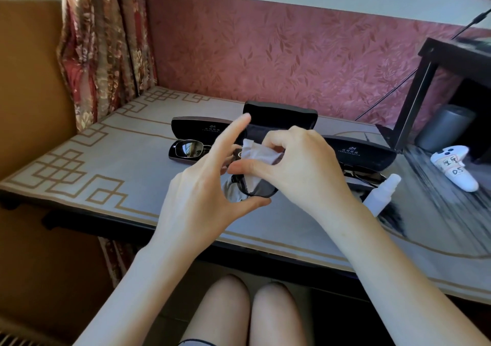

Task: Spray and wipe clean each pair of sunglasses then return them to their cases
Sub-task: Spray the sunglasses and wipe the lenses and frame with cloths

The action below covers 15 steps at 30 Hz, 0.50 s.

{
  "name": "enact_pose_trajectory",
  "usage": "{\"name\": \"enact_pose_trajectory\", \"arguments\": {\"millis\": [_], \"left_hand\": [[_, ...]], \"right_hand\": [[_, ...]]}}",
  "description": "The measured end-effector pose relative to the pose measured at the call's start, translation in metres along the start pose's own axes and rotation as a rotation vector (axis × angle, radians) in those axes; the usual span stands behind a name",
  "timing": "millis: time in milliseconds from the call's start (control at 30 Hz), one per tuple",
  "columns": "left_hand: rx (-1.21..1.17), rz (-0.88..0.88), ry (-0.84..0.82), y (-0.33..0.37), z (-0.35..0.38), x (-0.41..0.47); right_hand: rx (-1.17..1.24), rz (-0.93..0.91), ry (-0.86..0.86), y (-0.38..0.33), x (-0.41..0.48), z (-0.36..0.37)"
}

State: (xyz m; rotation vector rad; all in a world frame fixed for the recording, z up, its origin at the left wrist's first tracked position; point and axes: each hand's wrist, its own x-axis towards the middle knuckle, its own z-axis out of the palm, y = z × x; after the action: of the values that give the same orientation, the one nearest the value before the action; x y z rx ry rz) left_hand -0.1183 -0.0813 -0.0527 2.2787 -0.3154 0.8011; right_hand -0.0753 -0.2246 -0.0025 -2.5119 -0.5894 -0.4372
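Between my two hands, above the near part of the bench [79,165], I hold a pair of dark sunglasses [255,190]. My left hand [204,186] grips the frame from below, thumb under the lens rim, index finger raised and extended, the other fingers hidden behind the frame. My right hand [295,165] is closed on a white wipe [256,152], pinching it between thumb and fingers against the upper part of the sunglasses.

Behind the hands, three open cases stand on the bench. The left case [196,128] contains metal-framed glasses [190,148]. The centre case [281,114] stands directly behind the hands; its interior is mostly hidden. The right case [361,150] holds another dark pair [368,177], partly covered by my right wrist.

Just right of my right forearm, a white spray bottle [382,195] lies on the bench. Further right, a white controller [455,167] with handwritten labels rests on the dark surface, near a grey cylinder [446,128].
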Motion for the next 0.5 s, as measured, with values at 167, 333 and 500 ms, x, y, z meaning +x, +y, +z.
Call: {"name": "enact_pose_trajectory", "arguments": {"millis": [167,333,500], "left_hand": [[0.023,-0.008,0.011,-0.003,0.001,0.0],[0.023,-0.03,0.005,-0.001,0.001,0.0],[0.028,-0.042,0.011,0.0,0.003,-0.003]], "right_hand": [[0.249,-0.026,-0.05,0.002,-0.005,-0.012],[0.232,-0.026,-0.119,0.001,-0.006,-0.019],[0.188,0.007,-0.13,-0.004,-0.005,-0.009]]}}
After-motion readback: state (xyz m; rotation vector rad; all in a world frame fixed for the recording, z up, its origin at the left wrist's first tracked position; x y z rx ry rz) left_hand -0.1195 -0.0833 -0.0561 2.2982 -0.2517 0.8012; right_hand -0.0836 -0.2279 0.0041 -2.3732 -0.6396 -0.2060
